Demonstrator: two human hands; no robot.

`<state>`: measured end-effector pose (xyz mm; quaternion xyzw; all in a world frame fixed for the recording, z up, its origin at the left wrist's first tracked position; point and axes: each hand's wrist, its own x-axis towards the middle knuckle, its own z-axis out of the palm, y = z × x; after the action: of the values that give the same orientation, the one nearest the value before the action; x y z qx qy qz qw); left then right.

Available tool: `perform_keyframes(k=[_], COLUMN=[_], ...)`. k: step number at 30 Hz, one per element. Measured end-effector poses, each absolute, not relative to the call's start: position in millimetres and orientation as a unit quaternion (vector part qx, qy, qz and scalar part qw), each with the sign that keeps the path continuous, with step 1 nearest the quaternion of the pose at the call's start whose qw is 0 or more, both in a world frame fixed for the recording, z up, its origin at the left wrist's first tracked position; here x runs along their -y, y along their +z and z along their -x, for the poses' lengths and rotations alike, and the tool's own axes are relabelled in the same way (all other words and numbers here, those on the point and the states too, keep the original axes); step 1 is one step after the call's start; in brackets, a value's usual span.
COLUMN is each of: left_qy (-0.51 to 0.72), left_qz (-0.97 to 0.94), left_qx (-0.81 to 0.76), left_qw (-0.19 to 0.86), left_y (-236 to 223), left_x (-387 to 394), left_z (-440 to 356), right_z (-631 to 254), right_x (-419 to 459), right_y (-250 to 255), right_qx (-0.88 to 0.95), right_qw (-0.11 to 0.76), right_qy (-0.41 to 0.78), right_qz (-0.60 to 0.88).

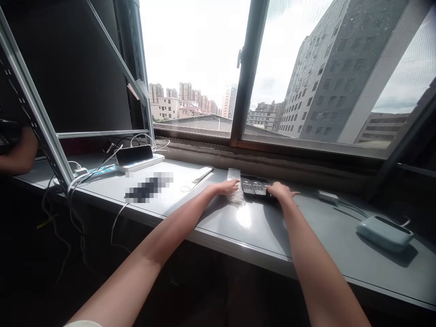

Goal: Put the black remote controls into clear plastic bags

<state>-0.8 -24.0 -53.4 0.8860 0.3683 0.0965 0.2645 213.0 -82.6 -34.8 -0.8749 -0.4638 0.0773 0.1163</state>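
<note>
Both my arms reach out over a grey windowsill counter (pixel 218 227). My left hand (pixel 227 186) lies flat, fingers stretched, on a clear plastic wrapper (pixel 235 185) just left of two black remote controls (pixel 255 185). My right hand (pixel 281 191) rests at the right end of the remotes, fingers spread and touching them. The remotes lie side by side with their keys facing up.
A light blue power bank (pixel 384 232) with a cable sits at the right. A phone (pixel 134 155) on a white charger, cables and a metal rack frame (pixel 41 118) stand at the left. Another person's hand (pixel 19 152) shows at the far left edge.
</note>
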Motion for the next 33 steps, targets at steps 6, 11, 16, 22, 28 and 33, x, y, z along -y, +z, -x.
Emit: perform_keyframes(k=[6, 11, 16, 22, 28, 33], left_qy=[0.166, 0.176, 0.133, 0.136, 0.186, 0.196], left_qz=[-0.868, -0.829, -0.824, -0.826, -0.778, -0.658], left_qx=[-0.393, -0.474, -0.472, -0.483, -0.587, -0.726], left_qw=[0.254, 0.24, 0.283, 0.255, 0.127, 0.028], left_y=[-43, -45, -54, -54, -49, -44], left_x=[23, 18, 14, 11, 6, -8], left_z=[6, 9, 7, 7, 24, 51], right_z=[-210, -210, -211, -211, -212, -212], right_x=[82, 83, 81, 82, 83, 83], right_y=[-37, -38, -40, -41, -41, -40], right_qx=[0.466, 0.473, 0.478, 0.48, 0.482, 0.485], right_qw=[0.097, 0.096, 0.095, 0.096, 0.097, 0.093], right_qy=[0.038, 0.032, 0.036, 0.035, 0.034, 0.032], right_qz=[0.879, 0.875, 0.872, 0.871, 0.87, 0.869])
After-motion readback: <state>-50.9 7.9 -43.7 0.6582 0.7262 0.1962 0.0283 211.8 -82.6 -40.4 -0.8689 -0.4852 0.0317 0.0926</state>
